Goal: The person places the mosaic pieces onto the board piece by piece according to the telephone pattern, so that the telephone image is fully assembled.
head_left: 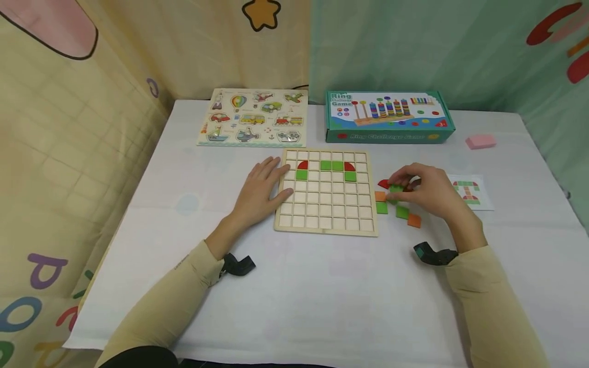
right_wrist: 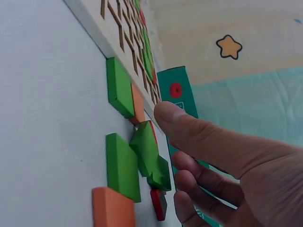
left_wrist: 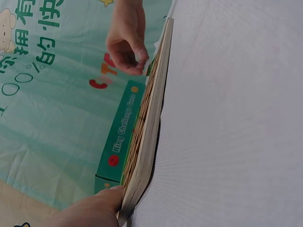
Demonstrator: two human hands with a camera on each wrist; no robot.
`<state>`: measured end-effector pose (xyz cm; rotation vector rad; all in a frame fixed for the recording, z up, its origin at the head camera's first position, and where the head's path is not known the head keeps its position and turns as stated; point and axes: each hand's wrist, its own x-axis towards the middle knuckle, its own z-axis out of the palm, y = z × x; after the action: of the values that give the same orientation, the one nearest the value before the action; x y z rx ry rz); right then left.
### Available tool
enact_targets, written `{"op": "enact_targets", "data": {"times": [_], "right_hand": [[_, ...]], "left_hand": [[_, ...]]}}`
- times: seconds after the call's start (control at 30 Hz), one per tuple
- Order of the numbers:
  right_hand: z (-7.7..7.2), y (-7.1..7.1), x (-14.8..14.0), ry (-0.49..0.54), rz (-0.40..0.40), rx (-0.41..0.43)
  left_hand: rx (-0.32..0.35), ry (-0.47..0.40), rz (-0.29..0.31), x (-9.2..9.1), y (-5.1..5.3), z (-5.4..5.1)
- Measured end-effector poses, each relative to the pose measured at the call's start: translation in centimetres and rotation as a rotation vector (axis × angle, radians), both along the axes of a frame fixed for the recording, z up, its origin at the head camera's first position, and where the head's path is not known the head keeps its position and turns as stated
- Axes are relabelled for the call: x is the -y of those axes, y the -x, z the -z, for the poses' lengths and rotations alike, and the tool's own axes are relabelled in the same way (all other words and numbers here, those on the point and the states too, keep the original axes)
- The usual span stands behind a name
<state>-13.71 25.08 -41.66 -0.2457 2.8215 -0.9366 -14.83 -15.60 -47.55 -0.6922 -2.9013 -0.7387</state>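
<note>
Over the loose tiles (head_left: 402, 211) in the head view, the right hand (head_left: 425, 186) hangs with thumb and fingers curled toward each other. The left hand (head_left: 259, 191) has its fingers spread, tips at the left edge of the board (head_left: 325, 197). Board's on the table (head_left: 294, 296), tiles just beside it, a patterned card (head_left: 467, 190) further right. I'd say this is the picking-a-tile step — next move calls for thumb and fingertip closing on just one. Board's pale wood, square cells, mostly bare; up near the top sit two rounded red tiles (head_left: 349, 166) and four green squares (head_left: 325, 165).

Left wrist view: board's edge-on, left thumb on its rim. Rest of that hand's fingers don't show, can't tell from here.

Right wrist view: thumb stands apart from the fingers, nothing visible between them. Tiles look chunky, a couple of greens overlapping — my guess is one could drag its neighbour along.
</note>
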Motion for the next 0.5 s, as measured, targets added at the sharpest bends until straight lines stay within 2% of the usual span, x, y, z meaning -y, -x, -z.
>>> {"op": "enact_targets", "data": {"times": [0.13,0.3,0.5], "right_hand": [[0.6,-0.8,-0.3,-0.025,-0.006,-0.029],[0.8,-1.2,-0.2,-0.032,-0.028,-0.09],[1.1,-1.3,0.3,-0.01,-0.032,-0.088]], "left_hand": [[-0.007,0.016,0.001,-0.2,0.0,-0.1],[-0.014,0.022,0.004,-0.3,0.1,-0.2],[-0.006,0.035,-0.002,0.0,0.0,0.2]]}}
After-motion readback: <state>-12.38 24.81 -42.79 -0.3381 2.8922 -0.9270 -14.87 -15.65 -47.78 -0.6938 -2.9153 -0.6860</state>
